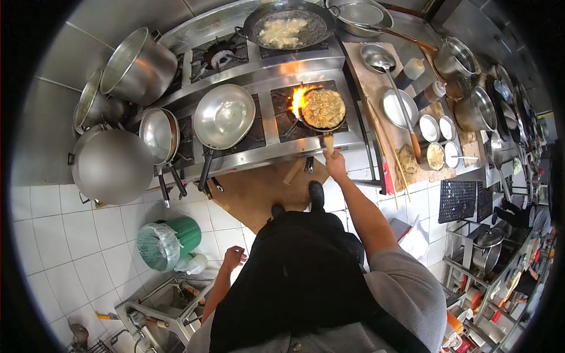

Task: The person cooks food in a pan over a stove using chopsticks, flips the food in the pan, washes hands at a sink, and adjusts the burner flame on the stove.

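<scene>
My right hand (pixel 335 165) is closed around the light wooden handle of a small frying pan (pixel 329 136) on the stove's front burner. A browned, omelette-like round of food (pixel 323 109) fills the pan. High orange flames (pixel 298 101) rise at its left edge. Down at my left side, my left hand (pixel 234 257) hangs away from the stove, its fingers loosely bent and apart, with nothing in it. Left of the pan in use, a wide steel frying pan (pixel 225 116) sits bare inside on the stove.
Behind, a dark wok (pixel 288 26) holds pale food frying in oil. Large steel pots (pixel 141 67) stand at the left. The right counter carries a long ladle (pixel 400 97), squeeze bottles (pixel 414 69) and small bowls (pixel 429 127). A green bin (pixel 182 234) and flattened cardboard (pixel 259 194) are on the floor.
</scene>
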Available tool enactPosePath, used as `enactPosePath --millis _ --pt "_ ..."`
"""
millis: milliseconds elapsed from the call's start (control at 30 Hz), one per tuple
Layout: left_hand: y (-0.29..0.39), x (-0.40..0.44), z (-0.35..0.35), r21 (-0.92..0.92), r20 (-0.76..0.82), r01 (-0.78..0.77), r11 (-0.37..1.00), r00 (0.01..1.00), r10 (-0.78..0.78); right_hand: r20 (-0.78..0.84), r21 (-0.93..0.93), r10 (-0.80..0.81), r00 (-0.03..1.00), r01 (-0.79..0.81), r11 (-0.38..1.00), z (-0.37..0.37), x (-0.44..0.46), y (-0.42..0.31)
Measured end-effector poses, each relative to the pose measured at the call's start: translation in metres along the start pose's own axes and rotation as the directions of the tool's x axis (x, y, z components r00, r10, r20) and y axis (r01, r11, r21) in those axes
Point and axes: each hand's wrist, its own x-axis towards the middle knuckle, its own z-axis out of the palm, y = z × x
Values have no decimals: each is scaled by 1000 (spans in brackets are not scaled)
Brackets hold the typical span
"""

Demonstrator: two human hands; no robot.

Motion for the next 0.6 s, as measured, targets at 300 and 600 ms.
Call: enactPosePath --millis 300,600 --pt "-17 -19 9 84 -4 -5 996 1000 6 -43 87 -114 993 117 989 0 14 13" --pt "22 -42 23 59 -133 -22 998 991 30 10 24 -136 991 136 990 -23 0 -19"
